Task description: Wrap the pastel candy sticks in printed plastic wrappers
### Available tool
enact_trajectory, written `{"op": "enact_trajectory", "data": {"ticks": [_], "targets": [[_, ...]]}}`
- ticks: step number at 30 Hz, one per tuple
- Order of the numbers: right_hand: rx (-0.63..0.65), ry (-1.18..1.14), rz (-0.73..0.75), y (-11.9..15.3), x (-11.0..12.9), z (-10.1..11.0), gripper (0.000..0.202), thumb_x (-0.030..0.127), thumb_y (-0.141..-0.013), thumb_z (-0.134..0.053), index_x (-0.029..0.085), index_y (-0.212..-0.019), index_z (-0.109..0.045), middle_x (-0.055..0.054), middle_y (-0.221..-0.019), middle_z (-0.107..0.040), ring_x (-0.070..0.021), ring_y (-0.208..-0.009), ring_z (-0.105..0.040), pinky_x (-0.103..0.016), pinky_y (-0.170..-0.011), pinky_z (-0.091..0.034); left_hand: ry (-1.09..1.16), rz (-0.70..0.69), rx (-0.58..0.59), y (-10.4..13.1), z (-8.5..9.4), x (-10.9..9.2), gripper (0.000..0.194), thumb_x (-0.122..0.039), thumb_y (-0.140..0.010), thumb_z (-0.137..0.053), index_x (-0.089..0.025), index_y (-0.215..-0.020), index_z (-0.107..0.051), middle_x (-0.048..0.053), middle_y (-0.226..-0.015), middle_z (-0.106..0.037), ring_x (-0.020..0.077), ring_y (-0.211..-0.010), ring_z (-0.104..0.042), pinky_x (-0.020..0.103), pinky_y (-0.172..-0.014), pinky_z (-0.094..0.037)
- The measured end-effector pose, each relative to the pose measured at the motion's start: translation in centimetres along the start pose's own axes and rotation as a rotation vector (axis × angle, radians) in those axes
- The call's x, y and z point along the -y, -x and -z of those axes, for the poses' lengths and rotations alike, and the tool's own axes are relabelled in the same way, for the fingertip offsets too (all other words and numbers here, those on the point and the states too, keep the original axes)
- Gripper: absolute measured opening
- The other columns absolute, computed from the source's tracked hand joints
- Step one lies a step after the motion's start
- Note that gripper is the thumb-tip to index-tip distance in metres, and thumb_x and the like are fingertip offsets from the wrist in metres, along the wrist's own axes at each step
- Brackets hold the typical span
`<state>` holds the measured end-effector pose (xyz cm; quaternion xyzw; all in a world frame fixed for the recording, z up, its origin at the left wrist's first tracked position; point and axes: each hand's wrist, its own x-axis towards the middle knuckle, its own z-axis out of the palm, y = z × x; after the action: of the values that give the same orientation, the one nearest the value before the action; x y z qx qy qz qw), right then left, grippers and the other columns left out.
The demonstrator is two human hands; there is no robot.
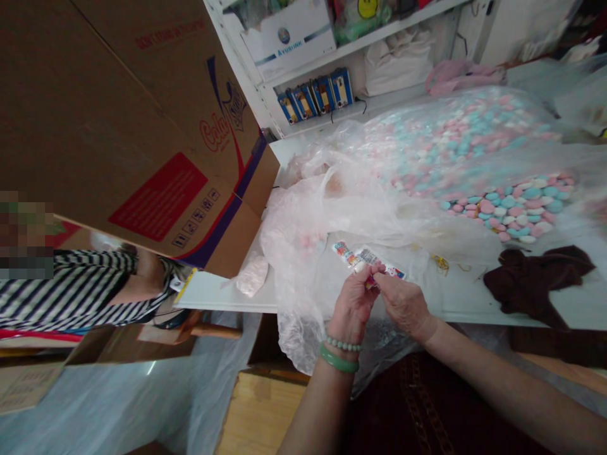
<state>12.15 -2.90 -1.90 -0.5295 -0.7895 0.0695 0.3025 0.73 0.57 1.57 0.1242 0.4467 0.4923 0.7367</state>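
My left hand [353, 300], with green bracelets at the wrist, is closed on a small printed packet [345, 254]. My right hand [403, 303] meets it fingertip to fingertip, pinching the colourful printed wrapping [394, 272] on the other side. Whether this is one wrapper or two is hard to tell, as the fingers cover the middle. Both hands are over the near edge of the white table [458, 303]. Just beyond them spreads a clear plastic bag [374, 212]. Pink, blue and white pebble-like pieces [515, 208] spill from its opening on the right.
A big cardboard box [142, 126] rises at the left, beside a person in a striped top [80, 284]. A dark brown cloth [535, 281] lies at the right, near yellow ties [441, 264]. A small bag [253, 275] sits by the left edge; shelves [370, 41] stand behind.
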Motion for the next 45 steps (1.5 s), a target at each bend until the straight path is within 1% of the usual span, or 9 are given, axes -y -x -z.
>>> {"op": "enact_trajectory", "data": {"ticks": [9, 14, 19, 23, 27, 32, 37, 40, 45], "targets": [[-0.138, 0.212, 0.096, -1.3, 1.3, 1.3, 0.022, 0.015, -0.091, -0.045, 0.013, -0.108, -0.060, -0.014, -0.117, -0.061, -0.0260, -0.109, -0.049, -0.041, -0.092, -0.034, 0.236, 0.027, 0.031, -0.7, -1.1, 1.5, 0.013, -0.024, -0.080, -0.059, -0.011, -0.078, -0.062, 0.003, -0.077, -0.063, 0.0092, -0.071, -0.059, 0.020, -0.075, -0.048], [0.029, -0.403, -0.288, -2.6, 0.9, 1.6, 0.017, 0.020, -0.084, -0.050, 0.017, -0.072, -0.062, -0.008, -0.082, -0.064, -0.0223, -0.085, -0.052, -0.039, -0.085, -0.035, 0.265, 0.186, 0.133, -0.4, -1.3, 1.7, 0.010, -0.021, -0.077, -0.064, -0.011, -0.075, -0.061, 0.000, -0.068, -0.057, 0.0071, -0.060, -0.054, 0.017, -0.059, -0.045], [0.234, -1.140, -0.774, -3.1, 0.0, 0.6, 0.019, 0.033, -0.076, -0.052, 0.018, -0.067, -0.058, -0.004, -0.064, -0.060, -0.0161, -0.061, -0.054, -0.031, -0.063, -0.044, 0.089, 0.063, 0.122, 0.2, 0.4, 1.5, 0.043, -0.026, -0.067, -0.073, -0.012, -0.107, -0.064, 0.000, -0.070, -0.058, 0.0064, -0.055, -0.049, 0.018, -0.054, -0.039], [0.307, -1.307, -0.841, -2.7, -0.7, 0.5, 0.028, 0.043, -0.074, -0.054, 0.016, -0.067, -0.058, -0.003, -0.059, -0.058, -0.0135, -0.052, -0.050, -0.028, -0.053, -0.042, -0.276, -0.001, 0.267, 0.6, 1.4, 0.4, 0.044, -0.035, -0.070, -0.072, -0.012, -0.107, -0.065, 0.001, -0.069, -0.058, 0.0093, -0.060, -0.050, 0.024, -0.064, -0.042], [0.118, -1.244, -0.790, -3.2, -0.7, 2.2, 0.016, 0.033, -0.066, -0.065, 0.017, -0.066, -0.061, 0.003, -0.061, -0.057, -0.0119, -0.062, -0.052, -0.023, -0.060, -0.041, -0.512, -0.207, 0.134, 0.6, 1.4, -0.7, 0.028, -0.040, -0.073, -0.065, -0.013, -0.069, -0.062, 0.003, -0.076, -0.060, 0.0111, -0.069, -0.054, 0.024, -0.066, -0.042], [0.107, -1.411, -0.727, -4.7, -0.3, 3.5, 0.023, 0.034, -0.070, -0.060, 0.018, -0.086, -0.061, 0.004, -0.062, -0.059, -0.0093, -0.045, -0.045, -0.023, -0.049, -0.037, -0.539, 0.072, 0.237, 1.0, -0.1, 0.6, 0.038, -0.052, -0.073, -0.060, -0.015, -0.071, -0.057, -0.002, -0.059, -0.051, 0.0080, -0.040, -0.042, 0.023, -0.039, -0.029], [-0.216, -1.250, -0.890, -4.7, -1.6, 2.4, 0.023, 0.031, -0.062, -0.063, 0.017, -0.079, -0.057, 0.002, -0.067, -0.060, -0.0121, -0.058, -0.052, -0.024, -0.055, -0.040, -0.723, -0.295, -0.110, 0.8, -1.4, 3.0, 0.030, -0.043, -0.070, -0.064, -0.015, -0.062, -0.058, -0.004, -0.051, -0.045, 0.0059, -0.042, -0.034, 0.021, -0.041, -0.024], [-0.018, -0.944, -0.769, -3.2, -4.1, 3.4, 0.019, 0.034, -0.071, -0.054, 0.018, -0.080, -0.059, 0.000, -0.069, -0.062, -0.0148, -0.063, -0.056, -0.026, -0.060, -0.043, -0.763, -0.408, -0.128, 0.5, -1.1, 3.2, 0.026, -0.037, -0.070, -0.063, -0.015, -0.057, -0.056, -0.004, -0.051, -0.045, 0.0062, -0.046, -0.036, 0.021, -0.044, -0.025], [0.237, 0.197, -0.716, 0.7, -9.5, 6.6, 0.025, 0.024, -0.085, -0.043, 0.017, -0.088, -0.067, -0.011, -0.084, -0.068, -0.0237, -0.083, -0.061, -0.034, -0.074, -0.043, -0.516, -0.115, -0.160, 0.1, -0.5, 1.9, 0.019, -0.033, -0.067, -0.061, -0.017, -0.061, -0.051, -0.008, -0.045, -0.037, 0.0030, -0.034, -0.021, 0.020, -0.037, -0.012]]}}
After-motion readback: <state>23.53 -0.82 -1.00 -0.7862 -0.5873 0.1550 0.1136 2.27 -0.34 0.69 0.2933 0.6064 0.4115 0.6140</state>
